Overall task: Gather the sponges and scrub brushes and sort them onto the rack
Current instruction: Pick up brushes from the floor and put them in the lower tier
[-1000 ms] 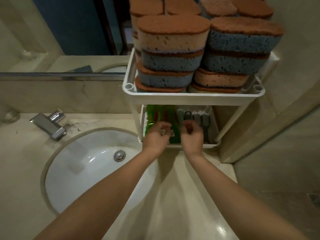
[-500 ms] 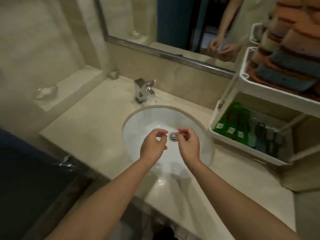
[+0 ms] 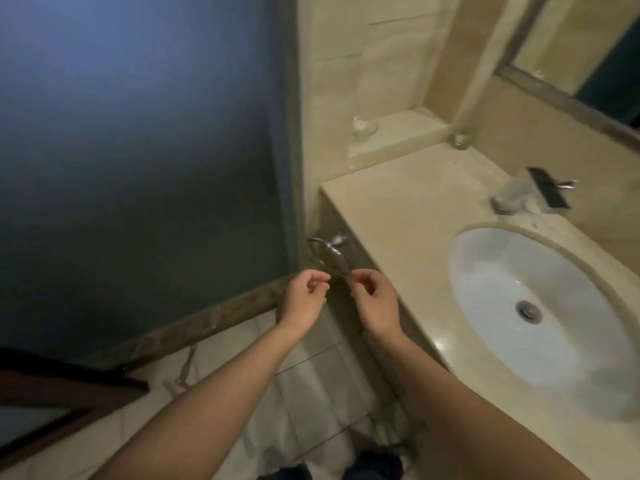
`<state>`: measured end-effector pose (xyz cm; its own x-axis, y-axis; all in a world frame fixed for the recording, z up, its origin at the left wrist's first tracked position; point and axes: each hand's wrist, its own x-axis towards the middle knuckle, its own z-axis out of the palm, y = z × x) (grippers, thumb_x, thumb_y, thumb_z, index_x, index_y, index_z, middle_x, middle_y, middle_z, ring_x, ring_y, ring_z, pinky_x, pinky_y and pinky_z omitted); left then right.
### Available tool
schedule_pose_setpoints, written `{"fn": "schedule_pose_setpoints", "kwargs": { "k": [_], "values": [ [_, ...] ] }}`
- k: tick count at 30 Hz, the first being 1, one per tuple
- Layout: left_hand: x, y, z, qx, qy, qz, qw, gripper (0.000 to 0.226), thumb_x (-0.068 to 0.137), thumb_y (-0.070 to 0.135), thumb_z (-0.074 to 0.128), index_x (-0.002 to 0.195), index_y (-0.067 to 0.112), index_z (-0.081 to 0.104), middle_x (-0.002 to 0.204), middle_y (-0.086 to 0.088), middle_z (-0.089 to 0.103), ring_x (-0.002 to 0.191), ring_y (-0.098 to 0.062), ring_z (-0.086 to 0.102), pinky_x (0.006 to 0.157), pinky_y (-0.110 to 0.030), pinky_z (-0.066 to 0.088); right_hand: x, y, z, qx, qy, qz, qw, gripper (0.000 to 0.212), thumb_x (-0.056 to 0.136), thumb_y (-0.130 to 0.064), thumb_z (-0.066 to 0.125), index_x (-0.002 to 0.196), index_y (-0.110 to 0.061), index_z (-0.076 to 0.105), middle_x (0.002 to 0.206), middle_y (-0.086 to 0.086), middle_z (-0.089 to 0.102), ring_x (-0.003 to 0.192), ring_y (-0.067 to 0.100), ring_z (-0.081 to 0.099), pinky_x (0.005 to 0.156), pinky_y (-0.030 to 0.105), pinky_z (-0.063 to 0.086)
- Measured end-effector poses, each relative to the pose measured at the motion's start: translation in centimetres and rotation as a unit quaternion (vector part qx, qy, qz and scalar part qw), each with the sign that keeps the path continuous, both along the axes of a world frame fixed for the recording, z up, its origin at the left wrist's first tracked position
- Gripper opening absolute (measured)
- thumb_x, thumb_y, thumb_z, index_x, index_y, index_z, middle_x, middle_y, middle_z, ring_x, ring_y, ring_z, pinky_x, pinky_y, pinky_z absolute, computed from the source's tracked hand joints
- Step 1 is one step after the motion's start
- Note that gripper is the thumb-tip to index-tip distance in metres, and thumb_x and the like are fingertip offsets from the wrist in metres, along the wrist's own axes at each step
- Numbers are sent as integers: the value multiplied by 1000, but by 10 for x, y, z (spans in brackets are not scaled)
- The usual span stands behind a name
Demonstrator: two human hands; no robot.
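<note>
No text, label, brand, number or sign can be read; nothing legible is shown on the bench [image 3: 398, 209], the tap [image 3: 530, 194], the sink [image 3: 502, 271] or the wall [image 3: 363, 64].

No sponge, brush or rack in frame; left hand [image 3: 304, 301] and right hand [image 3: 377, 304], fingers loosely curled, near each other beside tabletop [image 3: 398, 216] edge.
</note>
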<state>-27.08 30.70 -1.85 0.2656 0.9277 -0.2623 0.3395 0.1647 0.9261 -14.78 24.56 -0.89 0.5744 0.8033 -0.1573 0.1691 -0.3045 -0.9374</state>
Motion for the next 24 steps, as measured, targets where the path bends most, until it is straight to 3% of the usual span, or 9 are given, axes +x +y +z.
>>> {"fn": "schedule_pose_setpoints", "kwargs": {
  "k": [2, 6, 9, 14, 16, 20, 24],
  "values": [
    [-47, 5, -7, -4, 11, 33, 999, 30, 88, 1, 55, 81, 30, 61, 84, 2, 67, 74, -13, 65, 78, -40, 56, -40, 15, -4, -7, 4, 44, 999, 16, 87, -10, 59, 98, -19, 67, 90, -3, 69, 86, 13, 64, 79, 23, 49],
    [-133, 6, -16, -18, 45, 106, 993, 24, 88, 11, 58, 82, 34, 62, 86, 11, 68, 79, -14, 68, 80, -40, 56, -114, 34, -8, -18, 2, 145, 989, 13, 91, -14, 60, 99, -23, 65, 91, -12, 66, 86, 2, 62, 73, 12, 46],
    [-186, -1, -18, -31, 54, 165, 984, 25, 91, 12, 55, 83, 35, 59, 88, 9, 68, 78, -14, 67, 81, -40, 56, -165, 47, -11, -45, -6, 218, 975, 18, 92, -11, 58, 107, -18, 64, 95, -9, 65, 89, 5, 62, 76, 14, 49],
    [-255, -18, -28, -43, 36, 280, 958, 18, 91, 11, 57, 90, 28, 64, 95, 1, 69, 74, -14, 67, 67, -27, 52, -234, 62, -20, -80, -26, 322, 943, 14, 88, -7, 57, 97, -15, 65, 85, -6, 64, 74, 7, 58, 68, 22, 48],
    [-277, -25, -35, -57, 28, 324, 944, 17, 91, 10, 57, 91, 26, 64, 95, -1, 68, 72, -16, 65, 62, -29, 49, -256, 67, -30, -89, -31, 361, 928, 16, 87, -7, 57, 95, -18, 65, 83, -11, 63, 70, 3, 56, 69, 22, 48],
    [-314, -40, -55, -85, 12, 396, 914, 25, 91, 5, 55, 87, 28, 62, 93, -7, 69, 76, -25, 66, 77, -44, 56, -292, 80, -54, -117, -45, 438, 890, 25, 86, -6, 56, 102, -22, 64, 88, -13, 63, 68, -6, 57, 63, 5, 42],
    [-337, -55, -85, -119, 24, 471, 874, 24, 89, 7, 57, 84, 30, 64, 90, 6, 69, 85, -20, 67, 85, -44, 54, -315, 95, -90, -154, -55, 507, 846, 28, 84, -4, 57, 100, -26, 62, 88, -9, 63, 69, -1, 58, 65, 9, 43]
  ]
}}
